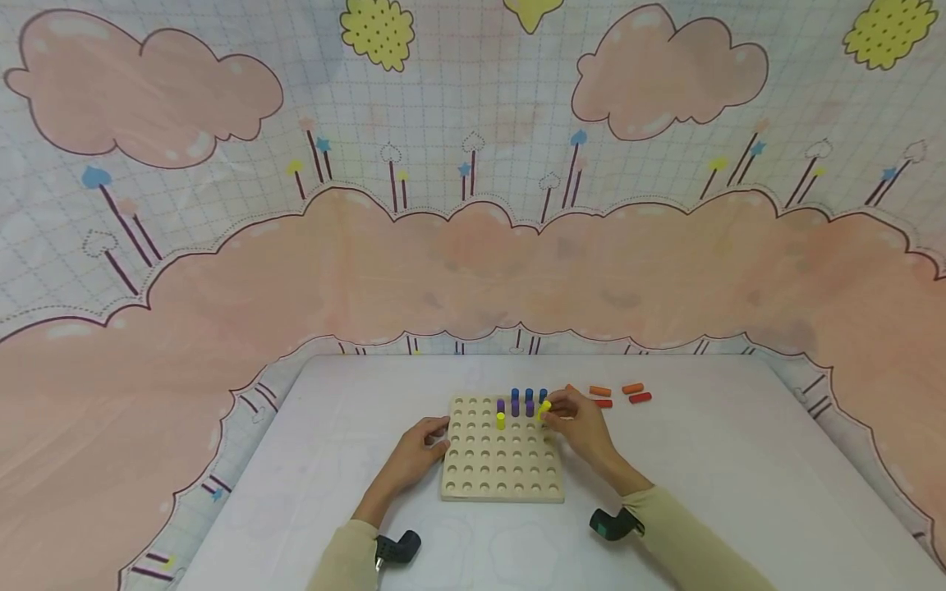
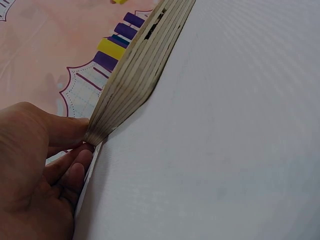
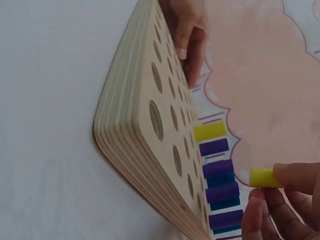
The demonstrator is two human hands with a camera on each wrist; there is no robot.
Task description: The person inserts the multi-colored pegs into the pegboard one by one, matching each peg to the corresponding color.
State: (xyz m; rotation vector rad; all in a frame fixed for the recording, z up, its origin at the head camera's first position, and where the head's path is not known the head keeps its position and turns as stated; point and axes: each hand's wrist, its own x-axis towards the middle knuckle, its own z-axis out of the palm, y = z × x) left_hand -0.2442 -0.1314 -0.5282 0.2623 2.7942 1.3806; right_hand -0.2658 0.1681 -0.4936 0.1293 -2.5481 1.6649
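A square wooden pegboard (image 1: 502, 499) with rows of round holes lies on the white table. Along its left edge my left hand (image 1: 417, 447) grips it, thumb and fingers at the edge. My right hand (image 1: 587, 427) pinches a yellow peg (image 3: 264, 178) between thumb and fingertips, tilted above the board's back right part. In the right wrist view this peg is apart from the board. Another yellow peg (image 1: 500, 421) stands in a hole. Behind it is a row of purple pegs (image 1: 515, 408), and farther back several blue pegs (image 1: 529, 395); some are partly hidden by the right hand.
Orange pegs (image 1: 600, 391) and red pegs (image 1: 640, 397) lie loose on the white table (image 1: 695, 460), right of the board, beyond the right hand. A patterned cloth backdrop (image 1: 488, 279) with clouds hangs behind the table. Dark wrist cameras (image 1: 616, 524) sit by both sleeves.
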